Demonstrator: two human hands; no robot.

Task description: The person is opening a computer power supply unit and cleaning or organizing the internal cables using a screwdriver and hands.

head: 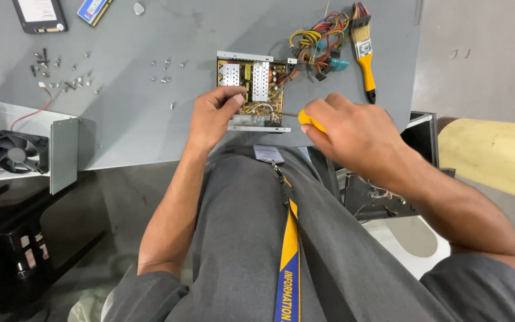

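An open power supply (253, 90) lies on the grey table (132, 113), close to the table's near edge, with its circuit board, heat sinks and yellow parts showing. The left hand (211, 116) rests on the supply's near-left corner, fingers curled and pinched against the board; whether they grip a small part there cannot be told. The right hand (353, 134) sits just right of the supply and nearer the person, clenched around a yellow-handled screwdriver (305, 119). The screwdriver's thin shaft runs left from the fist to the supply's near edge, where its tip meets the board.

A bundle of coloured wires (320, 42) spills from the supply's far-right corner. Just right of the wires lies a brush (363, 50) with a yellow handle, well clear of both hands. Left of the supply, loose screws (165, 68) are scattered on the table, and a denser scatter lies further left. Far left of the supply, a metal casing (61, 149) stands at the table edge with a black fan (18, 152) in it. Beyond the screws, at the table's far side, lie a flat black drive (39, 15) and a memory stick (93, 10). A lanyard (287, 238) hangs down the person's grey shirt, on the near side of the supply.
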